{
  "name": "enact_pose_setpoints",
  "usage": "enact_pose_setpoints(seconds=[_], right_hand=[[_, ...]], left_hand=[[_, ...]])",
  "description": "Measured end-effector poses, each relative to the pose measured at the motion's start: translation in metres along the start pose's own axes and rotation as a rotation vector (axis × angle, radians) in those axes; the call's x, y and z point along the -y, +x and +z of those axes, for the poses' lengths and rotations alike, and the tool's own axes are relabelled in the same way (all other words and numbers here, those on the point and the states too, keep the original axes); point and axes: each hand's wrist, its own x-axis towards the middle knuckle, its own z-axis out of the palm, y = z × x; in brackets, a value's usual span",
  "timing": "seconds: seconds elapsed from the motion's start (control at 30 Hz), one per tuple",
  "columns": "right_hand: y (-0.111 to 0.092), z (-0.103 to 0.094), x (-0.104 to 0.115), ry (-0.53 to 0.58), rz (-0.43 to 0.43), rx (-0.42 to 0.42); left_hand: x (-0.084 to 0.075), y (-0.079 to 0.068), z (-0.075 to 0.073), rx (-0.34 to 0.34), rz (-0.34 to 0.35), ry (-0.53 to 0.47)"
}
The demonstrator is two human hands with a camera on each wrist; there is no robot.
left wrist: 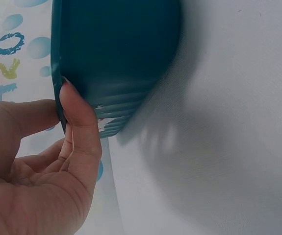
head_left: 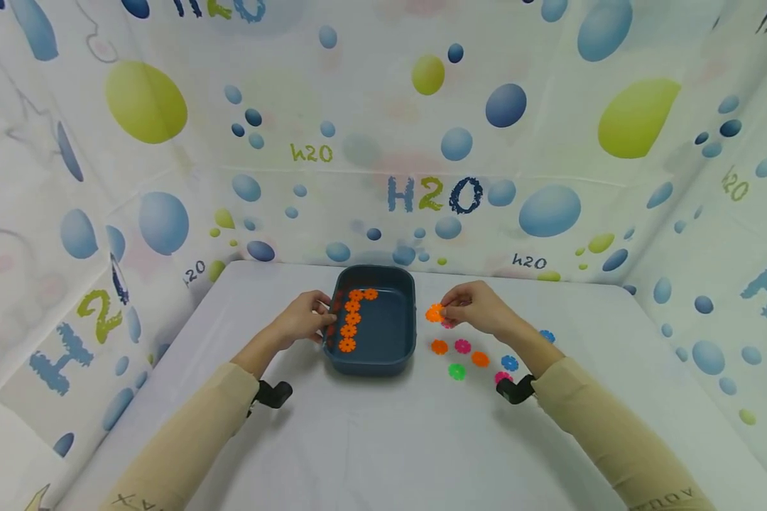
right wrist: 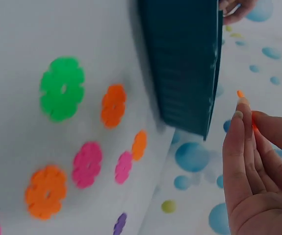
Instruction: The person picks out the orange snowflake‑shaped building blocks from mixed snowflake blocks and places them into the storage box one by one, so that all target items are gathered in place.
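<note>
Head view: the orange flower piece (right wrist: 240,93) that I hold is just right of the tray (head_left: 383,368), near the middle of the frame, with a narrow gap between it and the tray's right wall. The tray's long axis runs up and down the frame, and inside it a line of orange flower pieces (head_left: 353,319) follows the left side, turning right at the upper end. My right hand (head_left: 476,309) is the one with the loose piece, thumb and fingertips pinched close, with no more space between them than its thin body; in the right wrist view it shows nearly edge-on, pointing toward the top of that frame, apart from the tray. My left hand (head_left: 305,316) grips the tray's left rim, thumb on one side and a finger on the other. Below my right hand, a green flower piece (head_left: 457,372) and several pink, orange and blue ones lie scattered on the white tablecloth (head_left: 383,440).
</note>
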Motion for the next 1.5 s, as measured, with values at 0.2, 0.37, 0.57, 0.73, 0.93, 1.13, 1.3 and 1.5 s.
enact_pose_setpoints(seconds=[0.2, 0.37, 0.57, 0.73, 0.93, 1.13, 1.3, 1.5], right_hand=[[0.014, 0.019, 0.014, 0.033, -0.018, -0.001], [0.029, 0.033, 0.022, 0.057, -0.037, -0.003], [0.052, 0.053, 0.023, 0.062, -0.063, -0.04], [0.068, 0.073, 0.024, 0.033, -0.109, -0.059], [0.082, 0.094, 0.022, -0.108, -0.168, -0.085], [0.093, 0.107, 0.018, -0.247, -0.17, -0.116], [0.1, 0.112, 0.019, -0.326, -0.13, -0.137], [0.105, 0.115, 0.022, -0.317, -0.099, -0.133]], left_hand=[[0.0, 0.002, 0.002, 0.004, -0.006, -0.011], [0.0, 0.002, 0.003, 0.003, -0.001, -0.01], [0.0, 0.003, 0.003, -0.001, -0.001, -0.006], [0.0, 0.003, 0.003, -0.001, -0.008, -0.008], [-0.002, 0.001, 0.003, 0.007, -0.004, -0.029], [0.001, 0.001, 0.004, 0.013, -0.007, -0.035], [0.002, 0.001, 0.002, 0.015, -0.001, -0.038], [0.004, 0.001, -0.001, 0.008, -0.002, -0.04]])
